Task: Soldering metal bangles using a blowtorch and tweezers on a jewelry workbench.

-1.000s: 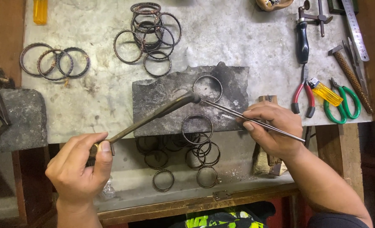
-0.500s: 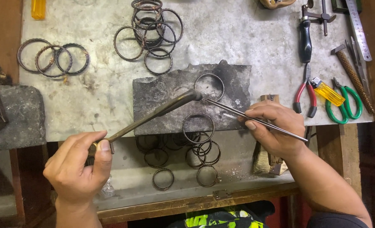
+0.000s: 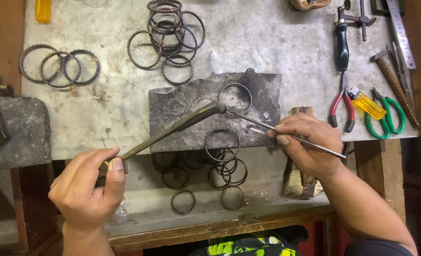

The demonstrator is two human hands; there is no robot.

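Note:
My left hand (image 3: 85,185) grips the handle end of a long dark torch pipe (image 3: 172,128) whose bent nozzle ends over a charred grey block (image 3: 182,106). My right hand (image 3: 307,142) pinches a thin metal rod (image 3: 253,121) like a pen. The rod's tip meets the nozzle at the lower left rim of a metal ring (image 3: 235,98) lying flat on the block. A second ring (image 3: 223,143) rests at the block's front edge.
Several dark rings (image 3: 206,175) lie on the lower shelf, more rings (image 3: 170,33) are piled at the back, and three (image 3: 59,68) at the left. Pliers (image 3: 340,106), a yellow lighter (image 3: 366,103), green snips (image 3: 390,116), hammer, file and ruler lie at the right. A stone slab (image 3: 23,128) sits left.
Both hands hold the same tools. The nozzle and rod tip stay at the ring's rim; the view has shifted slightly.

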